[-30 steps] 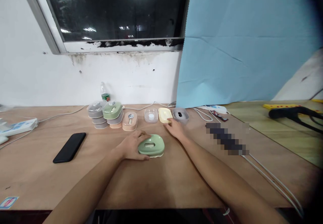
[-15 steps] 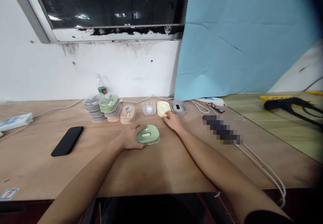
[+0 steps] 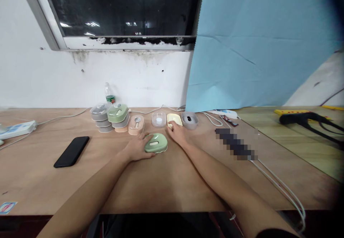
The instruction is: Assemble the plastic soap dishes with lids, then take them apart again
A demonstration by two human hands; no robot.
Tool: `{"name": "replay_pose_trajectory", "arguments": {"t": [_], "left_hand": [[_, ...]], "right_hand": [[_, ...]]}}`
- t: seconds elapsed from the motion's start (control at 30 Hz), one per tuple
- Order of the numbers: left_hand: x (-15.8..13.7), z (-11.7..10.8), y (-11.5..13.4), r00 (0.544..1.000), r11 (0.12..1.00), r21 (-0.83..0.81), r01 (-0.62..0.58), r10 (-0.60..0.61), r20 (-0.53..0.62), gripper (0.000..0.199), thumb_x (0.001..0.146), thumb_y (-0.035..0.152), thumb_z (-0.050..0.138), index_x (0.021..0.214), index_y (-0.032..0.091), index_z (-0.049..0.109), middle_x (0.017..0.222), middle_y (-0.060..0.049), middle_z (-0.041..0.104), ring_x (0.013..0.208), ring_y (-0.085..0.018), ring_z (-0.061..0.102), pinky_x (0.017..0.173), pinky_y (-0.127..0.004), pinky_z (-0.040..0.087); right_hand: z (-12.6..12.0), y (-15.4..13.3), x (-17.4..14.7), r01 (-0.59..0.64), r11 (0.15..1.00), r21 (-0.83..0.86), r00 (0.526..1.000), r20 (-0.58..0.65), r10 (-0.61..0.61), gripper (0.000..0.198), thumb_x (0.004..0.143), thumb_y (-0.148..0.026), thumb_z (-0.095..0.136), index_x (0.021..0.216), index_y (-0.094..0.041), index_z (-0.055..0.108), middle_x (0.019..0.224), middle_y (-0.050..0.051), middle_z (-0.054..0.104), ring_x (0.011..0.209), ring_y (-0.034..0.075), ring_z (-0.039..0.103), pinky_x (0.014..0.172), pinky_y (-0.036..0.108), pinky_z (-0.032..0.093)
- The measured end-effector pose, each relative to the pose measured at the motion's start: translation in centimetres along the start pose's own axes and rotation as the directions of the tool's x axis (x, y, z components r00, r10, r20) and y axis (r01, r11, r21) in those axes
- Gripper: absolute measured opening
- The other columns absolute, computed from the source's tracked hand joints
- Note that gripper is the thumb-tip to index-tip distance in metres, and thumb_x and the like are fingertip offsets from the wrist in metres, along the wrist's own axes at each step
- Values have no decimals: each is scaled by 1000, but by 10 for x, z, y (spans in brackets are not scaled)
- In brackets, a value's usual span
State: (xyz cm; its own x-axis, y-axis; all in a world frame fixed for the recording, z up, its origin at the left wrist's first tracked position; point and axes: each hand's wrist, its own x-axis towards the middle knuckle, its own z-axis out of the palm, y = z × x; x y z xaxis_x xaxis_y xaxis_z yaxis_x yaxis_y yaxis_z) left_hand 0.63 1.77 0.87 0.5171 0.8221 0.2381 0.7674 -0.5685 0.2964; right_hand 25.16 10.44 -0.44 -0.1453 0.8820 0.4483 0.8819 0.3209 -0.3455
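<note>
Now your left hand [image 3: 137, 148] rests curled against the green box [image 3: 156, 143] on the table [image 3: 172, 180], touching its left side. Just beyond it, your right hand [image 3: 176, 135] has fingertips on the yellow box [image 3: 174, 119], not clenched.

No legible text anywhere in my view. The small clear plastic bottle with a green label [image 3: 109, 95] by the wall has print on it, too small to read. The blue-and-red sticker [image 3: 6, 207] at the near left edge of the wooden table [image 3: 166, 180] shows marks I can't make out. The pixelated dark strip [image 3: 236, 144] on my right gives nothing either.
</note>
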Motion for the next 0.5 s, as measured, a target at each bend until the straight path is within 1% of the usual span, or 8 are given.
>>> {"name": "replay_pose_trajectory", "arguments": {"t": [0.1,0.13,0.2,0.27,0.37,0.43,0.5], "left_hand": [[1,1,3,1000,1000,22,-11,11,0,88,70,58,67,142,21,34,144,-15,38,125,-34,45,102,-46,40],[1,1,3,1000,1000,26,-17,16,3,89,70,58,66,143,20,32,144,-15,38,126,-34,45,103,-46,40],[1,0,4,1000,999,36,-16,16,17,90,72,58,64,144,17,30,144,-17,37,128,-34,43,103,-46,39],[0,0,3,1000,999,49,-5,4,29,90,73,59,63,144,18,29,146,-18,35,129,-35,42,104,-47,38],[-1,2,1,1000,999,38,6,-7,28,89,73,60,64,145,22,28,147,-16,34,129,-34,42,103,-46,38],[-2,3,-1,1000,1000,21,7,-8,21,92,72,62,64,146,23,26,148,-15,33,130,-34,41,103,-45,38],[-2,3,-2,1000,1000,13,-8,8,7,99,69,67,64,147,20,23,149,-17,32,133,-35,37,105,-46,35]], "right_hand": [[5,-14,3,109,993,-50,990,93,-104,42,90,-37,47,131,-26,48,93,6,71,80,22,64,66,27,37],[8,-16,5,127,991,-51,986,114,-120,43,90,-37,47,132,-26,47,96,7,71,81,22,64,67,28,37],[12,-16,9,125,992,-30,985,120,-120,38,89,-34,48,126,-26,52,98,7,71,85,23,64,68,28,38],[15,-13,10,98,995,25,990,98,-100,29,88,-32,51,115,-24,57,94,6,70,84,21,63,69,27,38],[14,-9,6,53,989,141,998,34,-59,22,84,-32,55,104,-23,57,76,0,66,73,17,61,66,25,38],[9,-7,2,24,973,228,999,-38,-16,23,82,-36,57,100,-22,56,68,-2,61,66,16,58,63,24,37],[2,-6,-3,11,947,320,993,-117,28,27,81,-43,57,97,-21,54,65,-4,57,61,15,54,60,24,37]]}}
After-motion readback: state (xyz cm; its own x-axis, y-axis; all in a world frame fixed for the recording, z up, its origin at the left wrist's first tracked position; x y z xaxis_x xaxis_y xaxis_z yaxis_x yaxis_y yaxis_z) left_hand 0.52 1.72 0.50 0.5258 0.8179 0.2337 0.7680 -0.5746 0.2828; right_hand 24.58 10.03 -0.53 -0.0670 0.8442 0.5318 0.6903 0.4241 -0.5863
